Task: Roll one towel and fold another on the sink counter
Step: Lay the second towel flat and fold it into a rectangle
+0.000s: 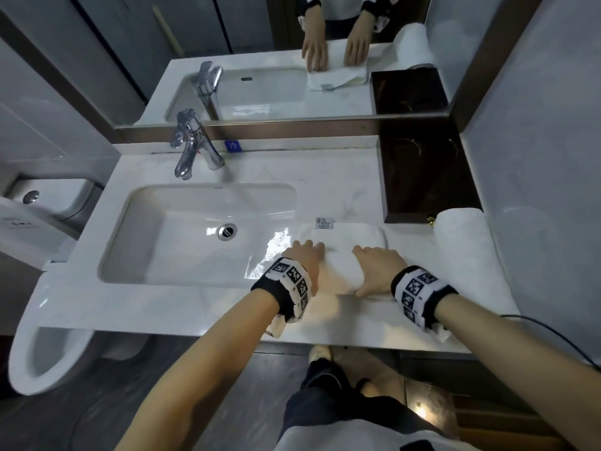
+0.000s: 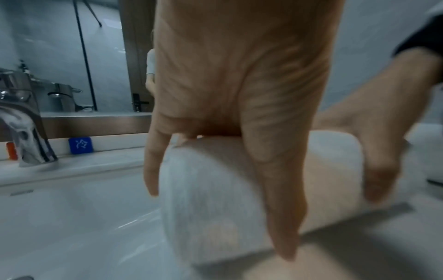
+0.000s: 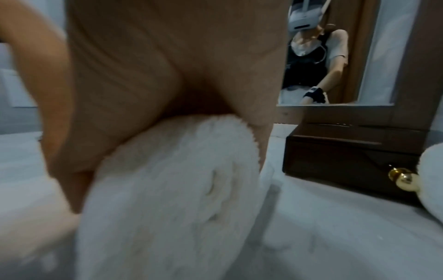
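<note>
A white towel lies on the marble counter to the right of the sink, its near part wound into a thick roll. Its far part is still flat, with a small label at the far edge. My left hand grips the roll's left end, palm on top and thumb down the near side. My right hand grips the right end the same way. A second white towel lies rolled at the counter's right end.
The basin and chrome tap are to the left. A dark wooden box with a gold knob stands at the back right, touching the second towel. A mirror runs along the back; a toilet is at far left.
</note>
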{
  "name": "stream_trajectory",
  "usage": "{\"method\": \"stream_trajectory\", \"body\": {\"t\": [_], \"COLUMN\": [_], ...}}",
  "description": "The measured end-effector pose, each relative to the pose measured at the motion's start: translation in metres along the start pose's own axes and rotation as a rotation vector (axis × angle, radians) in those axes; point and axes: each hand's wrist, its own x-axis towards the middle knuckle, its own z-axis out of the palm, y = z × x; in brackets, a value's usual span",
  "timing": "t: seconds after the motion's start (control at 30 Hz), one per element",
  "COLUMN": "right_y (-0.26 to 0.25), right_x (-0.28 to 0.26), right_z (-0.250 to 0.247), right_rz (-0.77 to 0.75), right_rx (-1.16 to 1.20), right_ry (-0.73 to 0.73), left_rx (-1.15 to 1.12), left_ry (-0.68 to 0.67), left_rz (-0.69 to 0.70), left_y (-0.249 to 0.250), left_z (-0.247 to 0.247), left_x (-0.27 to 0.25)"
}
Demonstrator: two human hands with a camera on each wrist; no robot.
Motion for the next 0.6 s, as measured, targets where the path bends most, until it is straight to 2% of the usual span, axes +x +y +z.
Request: {"method": "stream_trajectory", "body": {"t": [0.07,0.17,0.23,0.3,0.4,0.5,0.6], "right_y": [0.004,0.007,0.01,0.013,0.015,0.014,0.016], "right_x": [0.007,0.016,0.019,0.02,0.016,0.01,0.005], "right_z": [-0.013,-0.028,-0.034,-0.037,-0.036,-0.026,-0.014], "right_rz": [0.031,0.071,0.071,0.066,0.079,0.084,0.056], "right_rx": [0.056,0.128,0.198,0.267,0.284,0.152,0.021], "right_ry": [-0.118,-0.254,-0.302,-0.312,-0.243,-0.08,0.068], "left_rx": [0.01,0.026,0.042,0.053,0.053,0.042,0.035], "left_ry": [0.055,0.222,0.301,0.319,0.248,0.128,0.071], "left_rz": [-0.012,-0.046,-0.041,-0.033,-0.024,-0.051,-0.054], "left_y": [0.001,0.003,0.004,0.003,0.001,0.003,0.003], "left_z": [0.001,0.012,0.019,0.02,0.005,-0.015,-0.031], "left_x": [-0.001,-0.005,-0.006,-0.005,0.002,0.015,0.029]}}
